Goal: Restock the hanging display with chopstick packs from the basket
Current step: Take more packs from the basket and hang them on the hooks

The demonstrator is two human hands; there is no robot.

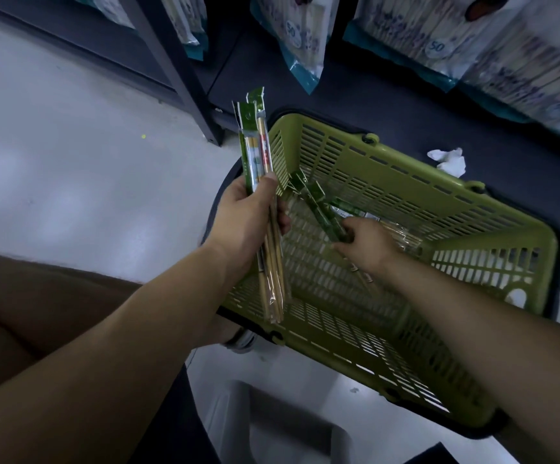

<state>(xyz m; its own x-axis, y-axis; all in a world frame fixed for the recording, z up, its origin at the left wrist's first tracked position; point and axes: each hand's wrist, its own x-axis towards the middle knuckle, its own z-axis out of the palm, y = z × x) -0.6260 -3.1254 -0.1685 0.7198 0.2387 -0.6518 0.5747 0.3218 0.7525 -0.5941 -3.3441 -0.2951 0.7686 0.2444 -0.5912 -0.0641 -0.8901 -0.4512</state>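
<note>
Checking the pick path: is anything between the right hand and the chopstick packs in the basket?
Nothing visible. The right hand is already inside the basket, gripping green-topped packs; the left hand holds its own bundle aside at the basket's left wall.

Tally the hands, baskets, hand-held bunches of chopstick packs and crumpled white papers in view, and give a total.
Hands: 2 (left hand, right hand)
Green basket: 1
Held bunches of chopstick packs: 2 (left bunch, right bunch)
Crumpled white paper: 1
Total: 6
</note>
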